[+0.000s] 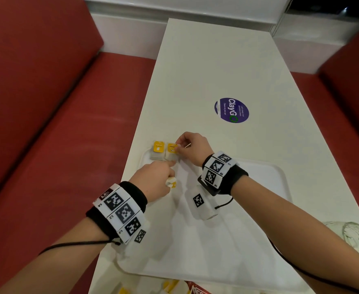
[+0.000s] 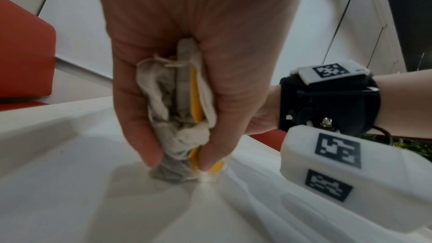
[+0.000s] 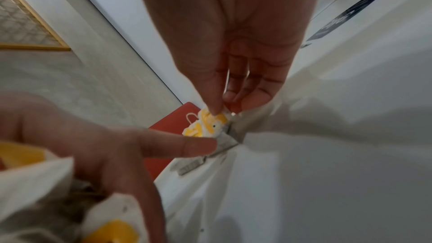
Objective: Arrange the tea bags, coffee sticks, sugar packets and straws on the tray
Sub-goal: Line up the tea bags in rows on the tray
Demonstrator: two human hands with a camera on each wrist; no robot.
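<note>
Two tea bags with yellow tags lie side by side in the far left corner of the white tray (image 1: pixel 259 209): the left one (image 1: pixel 158 150) alone, the right one (image 1: pixel 171 152) under both hands. My right hand (image 1: pixel 179 146) pinches that bag's yellow tag (image 3: pixel 211 120) between thumb and fingers. My left hand (image 1: pixel 163 177) grips a crumpled bunch of tea bags (image 2: pixel 182 110) in its curled fingers, while its straight index finger (image 3: pixel 198 147) presses on the near edge of the right bag.
The tray lies on a white table (image 1: pixel 216 71) with a purple round sticker (image 1: pixel 231 110). A clear glass (image 1: pixel 352 236) stands at the tray's right. Yellow and red packets (image 1: pixel 174 287) lie at the near edge. Red benches (image 1: pixel 47 124) flank the table.
</note>
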